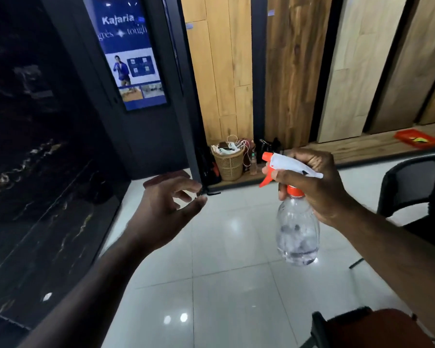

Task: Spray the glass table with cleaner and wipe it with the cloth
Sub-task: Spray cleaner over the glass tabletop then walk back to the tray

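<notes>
Right hand (312,182): clamped on spray bottle (298,232).
Left hand (166,204): fingers apart, empty.
Risk: early squeeze would have wetted floor (236,285).

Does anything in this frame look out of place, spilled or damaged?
Nothing spilled or broken. The right hand grips the spray bottle over floor tiles, with no glass table or cloth in view; the left hand is empty. By the wall, a wicker basket overflows with tangled cables.
</notes>
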The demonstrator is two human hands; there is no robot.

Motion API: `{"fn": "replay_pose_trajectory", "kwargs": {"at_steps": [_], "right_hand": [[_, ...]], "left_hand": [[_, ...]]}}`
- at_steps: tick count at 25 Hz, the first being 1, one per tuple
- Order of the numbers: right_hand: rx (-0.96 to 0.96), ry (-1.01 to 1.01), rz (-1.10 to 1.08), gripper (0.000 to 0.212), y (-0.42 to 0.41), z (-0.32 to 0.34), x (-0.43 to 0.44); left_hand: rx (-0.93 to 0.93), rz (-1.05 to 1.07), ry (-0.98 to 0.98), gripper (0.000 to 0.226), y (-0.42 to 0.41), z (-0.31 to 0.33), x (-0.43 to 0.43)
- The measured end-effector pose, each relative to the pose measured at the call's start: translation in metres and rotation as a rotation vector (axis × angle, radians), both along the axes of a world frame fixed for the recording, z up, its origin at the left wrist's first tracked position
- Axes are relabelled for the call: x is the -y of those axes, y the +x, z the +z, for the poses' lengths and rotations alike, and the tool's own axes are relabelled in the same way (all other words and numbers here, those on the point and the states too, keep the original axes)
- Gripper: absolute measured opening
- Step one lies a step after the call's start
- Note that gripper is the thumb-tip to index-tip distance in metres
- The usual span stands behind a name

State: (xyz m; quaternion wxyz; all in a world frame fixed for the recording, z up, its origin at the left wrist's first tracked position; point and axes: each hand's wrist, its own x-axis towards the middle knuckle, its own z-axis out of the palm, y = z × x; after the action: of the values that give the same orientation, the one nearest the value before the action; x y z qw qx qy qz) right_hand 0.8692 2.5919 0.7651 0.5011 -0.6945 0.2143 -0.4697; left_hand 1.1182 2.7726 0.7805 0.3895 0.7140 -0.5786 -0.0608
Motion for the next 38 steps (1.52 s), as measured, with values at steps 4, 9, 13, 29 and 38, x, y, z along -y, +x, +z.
{"fn": "replay_pose_trajectory", "kwargs": {"at_steps": [4, 9, 13, 29, 38], "right_hand": [[0.016, 0.011, -0.067, 0.025, 0.052, 0.015, 0.118], [-0.154, -0.156, -0.127, 0.016, 0.105, 0.021, 0.224], [-0.289, -0.231, -0.248, 0.007, 0.120, -0.011, 0.310], [-0.295, 0.064, -0.974, 0.018, -0.040, -0.009, 0.773], [-0.218, 0.178, -1.110, 0.010, -0.231, -0.019, 1.052]], "left_hand": [[0.014, -0.073, 0.035, 0.028, 0.058, 0.012, 0.131], [-0.032, -0.129, 0.053, 0.033, 0.117, 0.010, 0.270], [-0.008, -0.231, 0.142, 0.043, 0.157, -0.020, 0.384], [0.012, -0.979, 0.121, 0.048, -0.013, -0.036, 1.075], [-0.007, -1.101, 0.100, 0.038, -0.220, -0.050, 1.373]]}}
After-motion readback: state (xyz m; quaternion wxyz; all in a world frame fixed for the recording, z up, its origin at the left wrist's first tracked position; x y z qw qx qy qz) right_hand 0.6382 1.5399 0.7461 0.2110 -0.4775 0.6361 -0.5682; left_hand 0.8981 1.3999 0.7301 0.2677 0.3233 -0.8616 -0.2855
